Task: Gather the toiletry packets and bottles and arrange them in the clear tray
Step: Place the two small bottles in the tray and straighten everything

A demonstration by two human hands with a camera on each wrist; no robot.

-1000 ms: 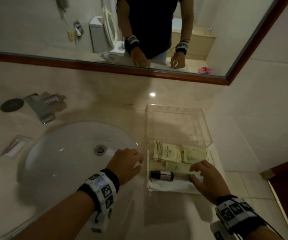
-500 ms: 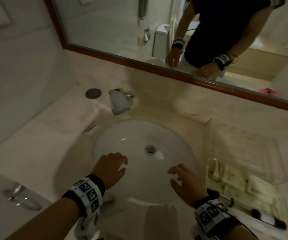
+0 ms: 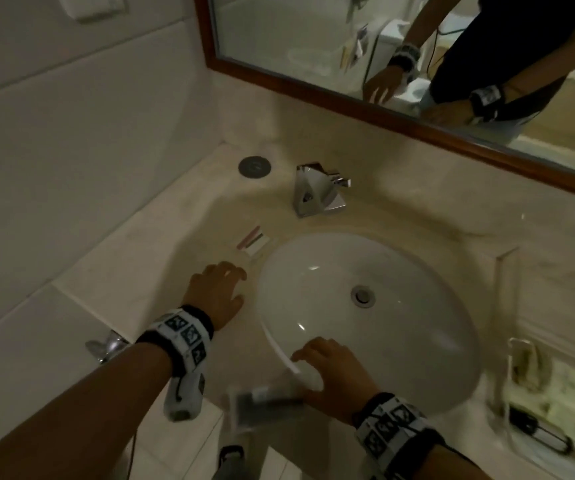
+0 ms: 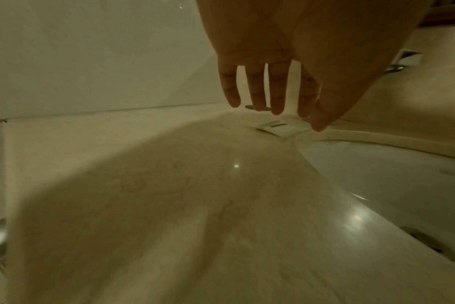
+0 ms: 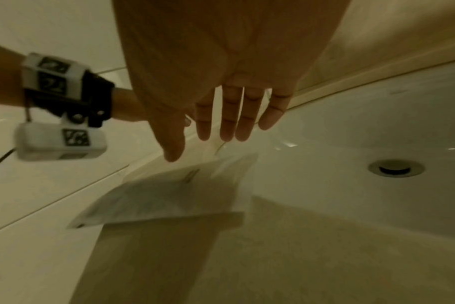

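Observation:
A small white packet with a pink stick (image 3: 253,242) (image 4: 278,128) lies on the counter left of the sink. My left hand (image 3: 234,285) (image 4: 294,115) hovers just short of it, fingers straight, holding nothing. A larger pale packet (image 3: 265,400) (image 5: 169,195), blurred, lies at the counter's front edge. My right hand (image 3: 308,372) (image 5: 200,148) is spread just above and beside it, over the sink's front rim, and it is empty. The clear tray (image 3: 509,375) stands at far right with cream packets (image 3: 556,386) and a dark bottle (image 3: 525,419) inside.
The white oval sink (image 3: 400,341) fills the middle, with a chrome faucet (image 3: 317,190) behind it and a round dark cap (image 3: 254,165) in the back corner. A tiled wall closes the left side. A mirror hangs above, and a metal handle (image 3: 106,346) sits below the counter.
My right hand left the tray and swung left to the sink's front rim. My left hand moved left across the sink to the counter. The view has panned left.

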